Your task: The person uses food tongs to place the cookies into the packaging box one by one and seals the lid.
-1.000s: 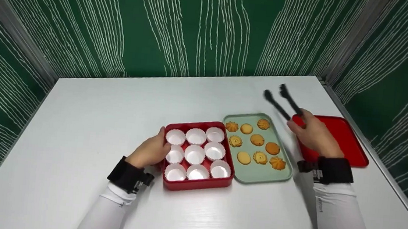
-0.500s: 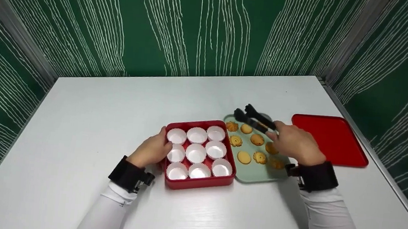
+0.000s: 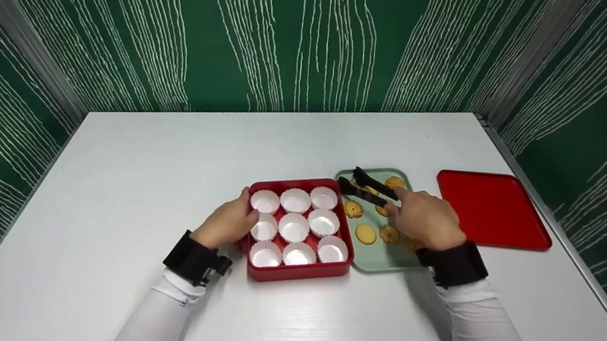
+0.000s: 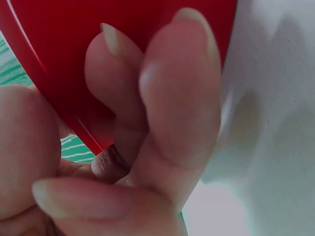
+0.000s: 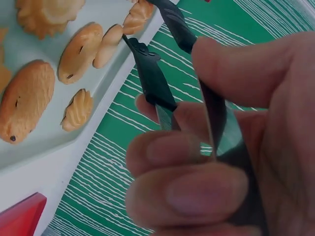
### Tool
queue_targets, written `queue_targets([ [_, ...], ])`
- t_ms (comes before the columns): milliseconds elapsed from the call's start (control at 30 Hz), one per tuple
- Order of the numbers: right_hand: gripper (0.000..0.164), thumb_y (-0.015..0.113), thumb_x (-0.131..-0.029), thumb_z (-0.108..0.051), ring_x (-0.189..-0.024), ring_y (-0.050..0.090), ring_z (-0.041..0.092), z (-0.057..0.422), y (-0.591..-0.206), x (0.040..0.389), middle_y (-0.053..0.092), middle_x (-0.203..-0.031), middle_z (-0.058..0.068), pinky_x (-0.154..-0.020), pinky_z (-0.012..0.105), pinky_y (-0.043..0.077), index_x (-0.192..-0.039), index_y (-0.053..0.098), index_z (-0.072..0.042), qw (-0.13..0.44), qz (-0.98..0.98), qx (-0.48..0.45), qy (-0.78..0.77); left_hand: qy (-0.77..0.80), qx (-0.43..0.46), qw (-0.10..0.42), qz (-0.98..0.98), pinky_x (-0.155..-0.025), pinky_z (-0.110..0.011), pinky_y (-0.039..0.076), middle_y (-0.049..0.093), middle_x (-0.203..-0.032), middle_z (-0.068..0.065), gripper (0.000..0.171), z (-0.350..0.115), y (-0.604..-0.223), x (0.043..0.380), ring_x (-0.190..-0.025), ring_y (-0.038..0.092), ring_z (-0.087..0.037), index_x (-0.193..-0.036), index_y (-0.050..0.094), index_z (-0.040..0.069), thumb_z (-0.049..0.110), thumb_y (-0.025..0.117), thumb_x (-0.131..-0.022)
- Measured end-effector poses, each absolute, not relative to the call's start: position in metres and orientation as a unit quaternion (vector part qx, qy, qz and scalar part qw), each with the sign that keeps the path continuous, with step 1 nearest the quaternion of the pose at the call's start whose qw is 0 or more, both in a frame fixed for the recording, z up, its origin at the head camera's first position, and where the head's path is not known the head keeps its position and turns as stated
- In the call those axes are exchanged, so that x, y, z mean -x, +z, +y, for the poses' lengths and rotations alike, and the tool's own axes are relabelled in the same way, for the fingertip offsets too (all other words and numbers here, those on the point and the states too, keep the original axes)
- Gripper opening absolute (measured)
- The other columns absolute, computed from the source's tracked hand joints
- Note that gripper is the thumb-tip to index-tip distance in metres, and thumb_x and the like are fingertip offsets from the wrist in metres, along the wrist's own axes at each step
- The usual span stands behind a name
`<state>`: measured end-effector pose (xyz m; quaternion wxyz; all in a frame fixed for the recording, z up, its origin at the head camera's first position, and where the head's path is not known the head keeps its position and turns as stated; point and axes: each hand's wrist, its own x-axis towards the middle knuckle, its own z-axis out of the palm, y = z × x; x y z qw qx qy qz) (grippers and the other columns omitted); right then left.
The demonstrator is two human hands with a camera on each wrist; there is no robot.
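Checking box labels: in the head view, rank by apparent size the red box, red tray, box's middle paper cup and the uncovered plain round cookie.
1. Red box
2. Red tray
3. Middle paper cup
4. Plain round cookie

The red box (image 3: pixel 300 272) looks like smooth plastic, the cups (image 3: pixel 294 228) crimped paper, the tongs' shanks (image 5: pixel 230 135) shiny metal.

Parted black tongs (image 3: pixel 372 183) over cookies (image 3: pixel 366 234), red box (image 3: pixel 300 273) alongside
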<state>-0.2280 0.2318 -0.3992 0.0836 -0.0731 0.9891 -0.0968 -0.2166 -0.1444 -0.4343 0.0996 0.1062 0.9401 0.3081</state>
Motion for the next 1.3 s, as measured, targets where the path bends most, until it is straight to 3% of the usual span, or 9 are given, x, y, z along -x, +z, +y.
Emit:
queue_targets([
  [233, 0.041, 0.057, -0.103, -0.036, -0.075, 0.057, 0.033, 0.224, -0.373, 0.237, 0.063, -0.090, 0.018, -0.057, 0.042, 0.046, -0.130, 0.064, -0.005, 0.128, 0.988, 0.051, -0.065, 0.311, -0.105, 0.106, 0.939, -0.108, -0.051, 0.047, 0.055, -0.144, -0.032, 0.071, -0.142, -0.434, 0.218, -0.119, 0.064, -0.039, -0.161, 0.020, -0.013, 0.020, 0.050, -0.106],
  [367, 0.030, 0.055, -0.098, -0.029, -0.071, 0.058, 0.029, 0.210, -0.337, 0.254, 0.063, -0.080, 0.012, -0.058, 0.042, 0.046, -0.105, 0.071, -0.004, 0.149, 0.987, 0.063, 0.011, 0.311, -0.102, 0.112, 0.938, -0.103, -0.050, 0.050, 0.057, -0.141, -0.033, 0.072, -0.141, -0.432, 0.219, -0.104, 0.068, -0.039, -0.162, 0.018, -0.011, 0.022, 0.049, -0.106],
  [500, 0.018, 0.052, -0.086, -0.018, -0.070, 0.056, 0.026, 0.191, -0.309, 0.275, 0.062, -0.076, 0.010, -0.062, 0.048, 0.047, -0.076, 0.064, -0.009, 0.144, 0.982, 0.087, 0.086, 0.311, -0.095, 0.119, 0.938, -0.102, -0.048, 0.050, 0.056, -0.142, -0.032, 0.073, -0.141, -0.431, 0.218, -0.092, 0.069, -0.036, -0.163, 0.016, -0.010, 0.022, 0.049, -0.107],
  [767, 0.026, 0.053, -0.093, -0.029, -0.073, 0.053, 0.023, 0.171, -0.291, 0.291, 0.059, -0.078, 0.004, -0.069, 0.046, 0.045, -0.077, 0.065, -0.012, 0.170, 0.968, 0.093, 0.158, 0.314, -0.095, 0.124, 0.937, -0.105, -0.049, 0.049, 0.056, -0.143, -0.032, 0.074, -0.139, -0.430, 0.216, -0.104, 0.069, -0.039, -0.163, 0.016, -0.009, 0.024, 0.051, -0.107],
  [1000, 0.025, 0.052, -0.090, -0.019, -0.064, 0.050, 0.021, 0.169, -0.293, 0.292, 0.053, -0.069, 0.002, -0.059, 0.040, 0.042, -0.067, 0.059, -0.013, 0.157, 0.968, 0.111, 0.158, 0.300, -0.103, 0.109, 0.942, -0.109, -0.049, 0.046, 0.055, -0.144, -0.033, 0.072, -0.140, -0.430, 0.218, -0.118, 0.063, -0.038, -0.161, 0.019, -0.013, 0.021, 0.051, -0.105],
  [1300, 0.023, 0.054, -0.090, -0.018, -0.061, 0.053, 0.022, 0.166, -0.291, 0.299, 0.052, -0.067, 0.002, -0.054, 0.038, 0.041, -0.067, 0.056, -0.014, 0.145, 0.967, 0.130, 0.164, 0.308, -0.092, 0.117, 0.940, -0.108, -0.049, 0.047, 0.053, -0.145, -0.034, 0.073, -0.144, -0.433, 0.218, -0.117, 0.064, -0.040, -0.161, 0.017, -0.013, 0.021, 0.051, -0.106],
])
